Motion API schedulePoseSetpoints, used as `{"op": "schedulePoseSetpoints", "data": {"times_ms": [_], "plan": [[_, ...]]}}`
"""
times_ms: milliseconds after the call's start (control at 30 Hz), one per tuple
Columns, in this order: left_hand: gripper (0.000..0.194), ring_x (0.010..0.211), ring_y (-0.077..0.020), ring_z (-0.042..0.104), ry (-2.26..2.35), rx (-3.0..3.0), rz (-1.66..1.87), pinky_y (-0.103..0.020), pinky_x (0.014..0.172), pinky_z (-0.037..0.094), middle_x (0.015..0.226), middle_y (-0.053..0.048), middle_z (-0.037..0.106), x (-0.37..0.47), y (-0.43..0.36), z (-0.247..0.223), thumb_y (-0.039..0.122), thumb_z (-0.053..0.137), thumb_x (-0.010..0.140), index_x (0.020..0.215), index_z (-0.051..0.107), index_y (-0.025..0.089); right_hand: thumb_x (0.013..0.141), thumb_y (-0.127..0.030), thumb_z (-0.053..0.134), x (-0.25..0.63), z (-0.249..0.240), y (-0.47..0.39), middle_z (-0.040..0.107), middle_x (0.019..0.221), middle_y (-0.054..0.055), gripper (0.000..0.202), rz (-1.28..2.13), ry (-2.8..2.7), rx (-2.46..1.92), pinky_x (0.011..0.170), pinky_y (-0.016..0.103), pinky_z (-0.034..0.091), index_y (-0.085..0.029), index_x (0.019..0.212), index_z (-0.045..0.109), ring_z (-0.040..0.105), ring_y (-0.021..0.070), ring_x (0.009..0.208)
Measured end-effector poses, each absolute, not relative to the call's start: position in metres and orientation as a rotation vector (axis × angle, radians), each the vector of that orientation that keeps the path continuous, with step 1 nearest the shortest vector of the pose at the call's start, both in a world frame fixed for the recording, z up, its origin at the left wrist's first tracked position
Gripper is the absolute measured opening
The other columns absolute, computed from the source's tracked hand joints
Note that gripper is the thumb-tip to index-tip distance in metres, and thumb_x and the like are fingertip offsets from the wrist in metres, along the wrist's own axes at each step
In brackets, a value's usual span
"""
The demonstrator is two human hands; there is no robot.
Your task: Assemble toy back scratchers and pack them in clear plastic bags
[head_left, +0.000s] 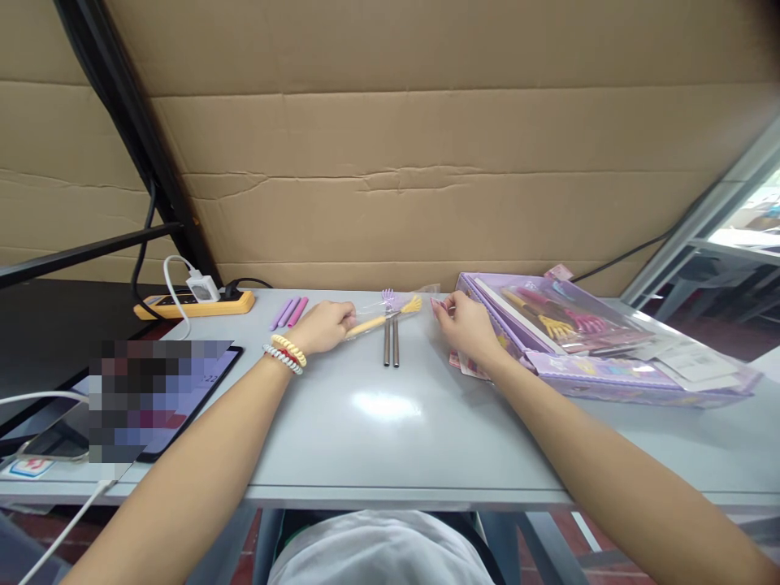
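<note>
Noted above pale grey tabletop (pixel 317 422): slender yellow scratcher (pixel 364 327) with straight handle, short metallic neck and hand-shaped tip, in clear glossy plastic sleeve (pixel 431 289). Slanted across two dark metal rods (pixel 386 348). Grasped near handle end by left hand (pixel 326 323). Seen with fingertips gathered, right hand (pixel 468 323); cannot tell if pinching anything.

The left hand (pixel 326 325) pinches a clear bag (pixel 430 289) around a yellow hand-shaped scratcher (pixel 366 327), slanting over 2 metal rods (pixel 396 345); the right hand (pixel 466 323), fingers bent, is beside a purple box (pixel 609 382); purple and pink tubes (pixel 297 312) lie near a yellow power strip (pixel 235 305)
</note>
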State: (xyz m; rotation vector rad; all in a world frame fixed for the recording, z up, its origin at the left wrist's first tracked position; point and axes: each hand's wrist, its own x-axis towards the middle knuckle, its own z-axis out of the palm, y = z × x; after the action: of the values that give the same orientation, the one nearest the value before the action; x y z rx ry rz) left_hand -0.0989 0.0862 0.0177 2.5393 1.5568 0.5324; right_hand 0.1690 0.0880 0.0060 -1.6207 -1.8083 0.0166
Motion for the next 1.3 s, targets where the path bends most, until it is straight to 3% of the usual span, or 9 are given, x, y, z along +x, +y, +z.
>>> {"op": "schedulePoseSetpoints", "data": {"times_ms": [267,533,800,1000,1167,1300], "plan": [[0.024,0.063,-0.0159,0.053,1.436,2.623,0.598,-0.026,0.059,0.035,0.067,-0.002,0.062,-0.099,0.088,0.016,0.025,0.038,0.083,0.07,0.058,0.02,0.084,-0.035,0.043,0.173,0.003,0.093,0.058,0.089,0.009,0.017,-0.117,-1.747,-1.651,0.069,0.031,0.035,-0.021,0.075,0.044,0.052,0.0219,0.081],[0.025,0.069,-0.0148,0.054,1.379,2.578,0.649,-0.025,0.066,0.039,0.072,-0.001,0.063,-0.105,0.09,0.017,0.028,0.039,0.083,0.075,0.062,0.019,0.081,-0.036,0.048,0.171,0.009,0.09,0.061,0.081,0.005,0.017,0.085,-1.622,-1.583,0.067,0.028,0.035,-0.021,0.074,0.046,0.052,0.0184,0.074],[0.026,0.063,-0.0138,0.052,1.489,2.451,0.668,-0.024,0.061,0.038,0.068,0.0,0.062,-0.112,0.093,0.016,0.033,0.041,0.082,0.076,0.061,0.019,0.083,-0.04,0.047,0.17,0.01,0.087,0.055,0.069,0.001,0.021,0.022,-1.61,-1.453,0.062,0.027,0.035,-0.021,0.073,0.045,0.048,0.0162,0.065],[0.026,0.058,-0.0125,0.049,1.462,2.413,0.655,-0.023,0.058,0.037,0.063,0.002,0.06,-0.113,0.092,0.017,0.035,0.043,0.082,0.075,0.062,0.018,0.083,-0.031,0.045,0.172,0.01,0.087,0.059,0.073,0.004,0.012,-0.105,-1.645,-1.531,0.064,0.03,0.035,-0.022,0.074,0.044,0.051,0.0189,0.068],[0.026,0.06,-0.0122,0.051,1.334,2.375,0.679,-0.023,0.059,0.039,0.064,0.002,0.06,-0.108,0.086,0.021,0.035,0.046,0.081,0.074,0.064,0.017,0.078,-0.021,0.045,0.175,0.008,0.09,0.061,0.089,0.009,0.003,-0.159,-1.684,-1.533,0.078,0.034,0.038,-0.022,0.076,0.044,0.055,0.0248,0.092],[0.027,0.068,-0.0138,0.055,1.253,2.412,0.681,-0.024,0.065,0.042,0.072,0.0,0.064,-0.105,0.085,0.021,0.035,0.047,0.081,0.075,0.066,0.018,0.077,-0.02,0.047,0.176,0.007,0.093,0.053,0.116,0.017,0.002,-0.186,-1.647,-1.503,0.092,0.038,0.036,-0.022,0.077,0.046,0.044,0.0274,0.118]]}}
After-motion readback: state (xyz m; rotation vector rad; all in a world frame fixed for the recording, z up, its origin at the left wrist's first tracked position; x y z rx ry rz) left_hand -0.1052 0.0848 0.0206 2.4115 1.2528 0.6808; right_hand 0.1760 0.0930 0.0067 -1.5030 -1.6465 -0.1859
